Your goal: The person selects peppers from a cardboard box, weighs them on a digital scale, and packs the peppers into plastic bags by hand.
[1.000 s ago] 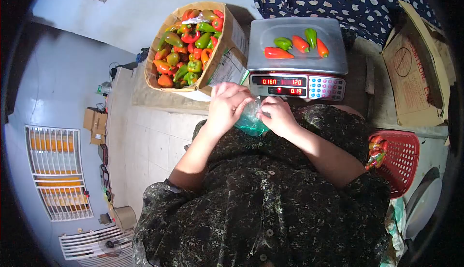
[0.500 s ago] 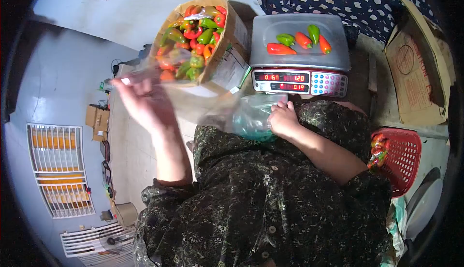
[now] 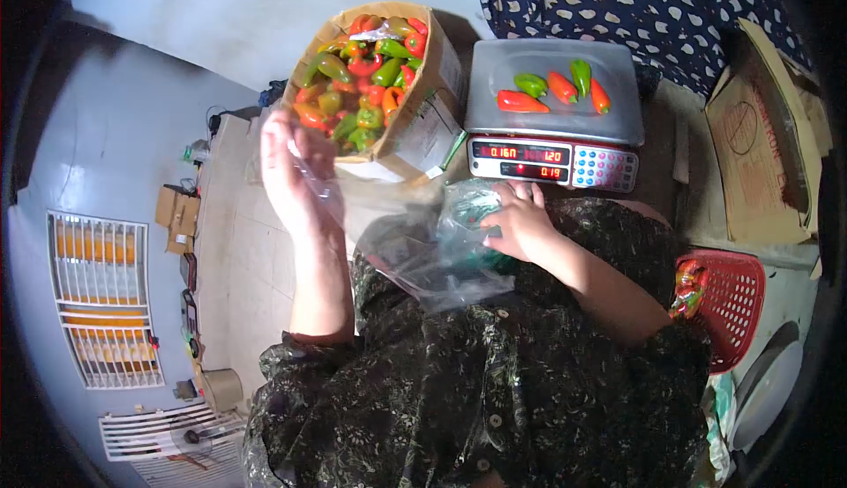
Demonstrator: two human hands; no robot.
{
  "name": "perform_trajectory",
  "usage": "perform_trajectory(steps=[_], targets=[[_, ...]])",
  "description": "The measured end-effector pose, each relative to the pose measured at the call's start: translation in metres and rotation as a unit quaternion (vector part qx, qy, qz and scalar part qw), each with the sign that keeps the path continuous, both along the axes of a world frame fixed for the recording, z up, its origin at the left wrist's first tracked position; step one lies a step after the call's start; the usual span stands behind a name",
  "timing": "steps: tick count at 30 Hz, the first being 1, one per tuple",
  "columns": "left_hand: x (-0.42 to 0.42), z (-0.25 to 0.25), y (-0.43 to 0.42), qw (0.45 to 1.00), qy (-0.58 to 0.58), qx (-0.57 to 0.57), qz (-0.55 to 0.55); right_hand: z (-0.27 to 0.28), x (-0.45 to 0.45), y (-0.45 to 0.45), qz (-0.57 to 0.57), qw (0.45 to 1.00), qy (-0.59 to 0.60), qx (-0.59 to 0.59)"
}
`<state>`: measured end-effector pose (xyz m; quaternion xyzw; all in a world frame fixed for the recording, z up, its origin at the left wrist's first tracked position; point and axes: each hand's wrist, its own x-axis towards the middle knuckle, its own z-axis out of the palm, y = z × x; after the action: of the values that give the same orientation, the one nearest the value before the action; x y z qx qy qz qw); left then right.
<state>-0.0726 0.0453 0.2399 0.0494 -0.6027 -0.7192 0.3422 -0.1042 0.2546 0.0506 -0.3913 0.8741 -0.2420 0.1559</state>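
Observation:
My left hand (image 3: 300, 175) is raised on the left with its fingers closed on a clear plastic bag (image 3: 401, 223). The bag hangs stretched out over my lap toward the right. My right hand (image 3: 522, 223) rests against a bunched clear and greenish plastic bundle (image 3: 472, 210) on my lap, its thumb and fingers apart. Just beyond it stands a digital scale (image 3: 485, 60) with lit red digits. Several red and green peppers (image 3: 562, 88) lie on its metal pan.
A tall cardboard box (image 3: 441, 73) full of red and green peppers stands left of the scale. To the right are an open carton (image 3: 759, 135) and a red perforated basket (image 3: 737, 303) with bagged peppers (image 3: 688, 287). Patterned dark cloth (image 3: 618, 3) hangs behind the scale.
My left hand has moved right and closer to the box, and the clear bag now spreads over my lap. My right hand's thumb and fingers have spread on the bundle.

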Motion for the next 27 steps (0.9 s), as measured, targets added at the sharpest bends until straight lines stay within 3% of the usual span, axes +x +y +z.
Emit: perform_trajectory(steps=[1, 2, 4, 5, 7, 8, 9, 11, 12, 13, 15, 16, 17, 19, 21, 23, 25, 27], targets=[[-0.001, 0.0, 0.018, 0.998, -0.026, 0.015, 0.051, 0.009, -0.004, 0.004, -0.009, 0.994, -0.028, -0.106], [-0.003, -0.008, 0.011, 1.0, -0.016, -0.003, 0.005, 0.016, -0.008, 0.007, -0.018, 0.976, -0.057, -0.211], [-0.008, -0.021, 0.011, 0.999, -0.012, -0.007, -0.034, 0.011, -0.018, 0.006, 0.002, 0.883, -0.17, -0.438], [-0.012, -0.023, 0.019, 0.999, -0.032, -0.009, -0.031, 0.016, -0.017, 0.006, 0.027, 0.823, -0.308, -0.477], [-0.016, -0.031, 0.028, 0.994, -0.049, -0.024, -0.092, 0.034, -0.012, 0.007, 0.07, 0.643, -0.553, -0.526], [-0.017, -0.034, 0.028, 0.987, -0.042, -0.027, -0.154, 0.032, -0.011, 0.007, 0.134, 0.635, -0.579, -0.494], [-0.022, -0.036, 0.029, 0.991, -0.042, -0.059, -0.116, 0.038, -0.008, 0.01, 0.195, 0.595, -0.613, -0.482], [-0.031, -0.04, 0.031, 0.991, -0.044, -0.121, -0.037, 0.038, 0.001, 0.008, 0.25, 0.568, -0.625, -0.473], [-0.032, -0.035, 0.028, 0.992, -0.046, -0.111, -0.048, 0.041, 0.002, 0.01, 0.276, 0.617, -0.604, -0.423], [-0.033, -0.031, 0.032, 0.996, -0.055, -0.062, 0.013, 0.047, 0.007, 0.014, 0.25, 0.7, -0.55, -0.381], [-0.038, -0.038, -0.001, 0.995, -0.019, -0.093, 0.031, 0.022, 0.01, 0.006, 0.237, 0.872, -0.308, -0.297], [-0.035, -0.034, -0.011, 0.992, -0.017, -0.112, 0.055, 0.013, 0.011, 0.004, 0.183, 0.897, -0.256, -0.312], [-0.029, -0.03, -0.022, 0.988, -0.014, -0.132, 0.079, 0.006, 0.009, 0.002, 0.128, 0.895, -0.346, -0.251], [-0.015, -0.028, -0.054, 0.986, 0.002, -0.134, 0.104, 0.007, -0.003, 0.004, 0.06, 0.904, -0.29, -0.309], [0.004, -0.027, -0.084, 0.977, -0.009, -0.139, 0.162, 0.015, -0.02, 0.005, -0.048, 0.845, -0.324, -0.423], [0.017, -0.039, -0.103, 0.976, -0.033, -0.152, 0.151, 0.016, -0.031, 0.011, -0.1, 0.818, -0.341, -0.453], [0.027, -0.053, -0.112, 0.972, -0.068, -0.174, 0.14, 0.018, -0.033, 0.013, -0.151, 0.735, -0.395, -0.531], [0.033, -0.072, -0.135, 0.938, -0.191, -0.269, 0.108, 0.019, -0.033, 0.014, -0.171, 0.691, -0.421, -0.562]])
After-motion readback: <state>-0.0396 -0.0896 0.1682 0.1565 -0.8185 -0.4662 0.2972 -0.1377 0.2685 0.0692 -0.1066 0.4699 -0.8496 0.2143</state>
